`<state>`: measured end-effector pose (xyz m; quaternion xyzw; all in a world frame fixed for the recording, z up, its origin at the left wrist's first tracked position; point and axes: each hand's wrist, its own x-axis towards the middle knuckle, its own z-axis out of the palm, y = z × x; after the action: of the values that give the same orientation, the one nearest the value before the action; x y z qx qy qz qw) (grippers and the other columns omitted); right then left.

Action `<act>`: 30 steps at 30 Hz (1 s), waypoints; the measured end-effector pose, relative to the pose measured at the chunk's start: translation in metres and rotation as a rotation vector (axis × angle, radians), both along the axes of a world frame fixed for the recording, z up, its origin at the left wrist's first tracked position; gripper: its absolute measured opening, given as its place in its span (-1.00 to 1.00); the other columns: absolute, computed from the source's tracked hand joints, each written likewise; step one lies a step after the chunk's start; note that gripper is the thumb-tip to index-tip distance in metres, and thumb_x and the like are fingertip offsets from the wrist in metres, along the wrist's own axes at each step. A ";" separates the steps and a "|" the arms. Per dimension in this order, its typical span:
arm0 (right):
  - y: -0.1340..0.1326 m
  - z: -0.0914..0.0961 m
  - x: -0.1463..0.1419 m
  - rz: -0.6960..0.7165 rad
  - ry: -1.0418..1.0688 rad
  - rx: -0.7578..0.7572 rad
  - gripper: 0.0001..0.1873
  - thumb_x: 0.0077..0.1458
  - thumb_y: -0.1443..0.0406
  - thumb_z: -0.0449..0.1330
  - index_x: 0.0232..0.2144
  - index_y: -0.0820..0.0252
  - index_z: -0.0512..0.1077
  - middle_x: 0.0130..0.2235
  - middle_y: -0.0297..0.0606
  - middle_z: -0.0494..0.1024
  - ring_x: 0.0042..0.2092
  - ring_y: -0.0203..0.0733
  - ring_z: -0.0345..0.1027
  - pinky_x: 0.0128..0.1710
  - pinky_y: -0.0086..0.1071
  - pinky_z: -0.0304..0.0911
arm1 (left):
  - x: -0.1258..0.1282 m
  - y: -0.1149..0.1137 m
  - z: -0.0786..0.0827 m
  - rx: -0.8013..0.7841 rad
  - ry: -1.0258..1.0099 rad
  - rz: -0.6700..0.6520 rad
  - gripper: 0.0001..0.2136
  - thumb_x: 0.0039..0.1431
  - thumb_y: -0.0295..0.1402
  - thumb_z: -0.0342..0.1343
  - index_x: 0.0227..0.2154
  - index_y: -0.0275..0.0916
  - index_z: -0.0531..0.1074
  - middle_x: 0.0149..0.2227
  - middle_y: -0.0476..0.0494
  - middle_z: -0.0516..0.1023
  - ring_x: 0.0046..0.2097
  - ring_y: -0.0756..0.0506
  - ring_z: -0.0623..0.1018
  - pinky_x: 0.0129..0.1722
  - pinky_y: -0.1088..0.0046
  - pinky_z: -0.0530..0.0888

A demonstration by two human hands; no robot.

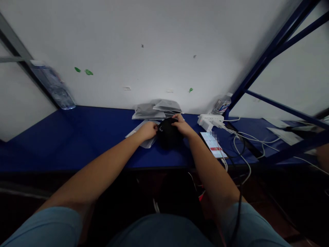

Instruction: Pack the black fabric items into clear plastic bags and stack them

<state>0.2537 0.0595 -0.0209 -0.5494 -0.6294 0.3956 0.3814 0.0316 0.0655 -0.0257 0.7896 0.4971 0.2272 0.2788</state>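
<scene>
A soft black item [169, 134], rounded and with a small white mark near its left edge, is between my hands at the table's front half. My left hand [148, 130] is closed, its curled fingers pinching the item's left edge. At the upper right edge, my right hand [182, 125] grips the same item between thumb and fingers. Its exact kind is too dark to tell. Beneath my left hand lies a translucent plastic bag [147, 143]. Just behind the hands, several frosted bags [149, 111] with dark contents are stacked against the wall.
A phone [214, 144] lies right of my right arm on the blue table [97, 137]. Behind it sits a white power strip [211, 119] with plugs and tangled cables [246, 135]. One bottle [222, 104] leans at right, a larger one [55, 85] at left. Blue metal posts [257, 65] rise at right.
</scene>
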 end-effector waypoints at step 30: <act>-0.005 -0.011 -0.021 0.357 -0.198 0.151 -0.66 0.13 0.35 0.32 -0.03 0.17 0.44 -0.03 -0.20 0.63 0.00 -0.11 0.51 0.10 -0.17 0.36 | 0.003 0.000 0.010 0.121 0.023 0.102 -0.85 0.11 -0.43 0.16 -0.56 -0.21 0.41 -0.06 -0.18 0.66 -0.05 -0.17 0.60 -0.03 0.38 0.46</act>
<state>0.2329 0.0545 -0.0315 -0.4352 -0.7790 0.3527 0.2816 0.0345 0.0654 -0.0159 0.7814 0.5251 0.2616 0.2129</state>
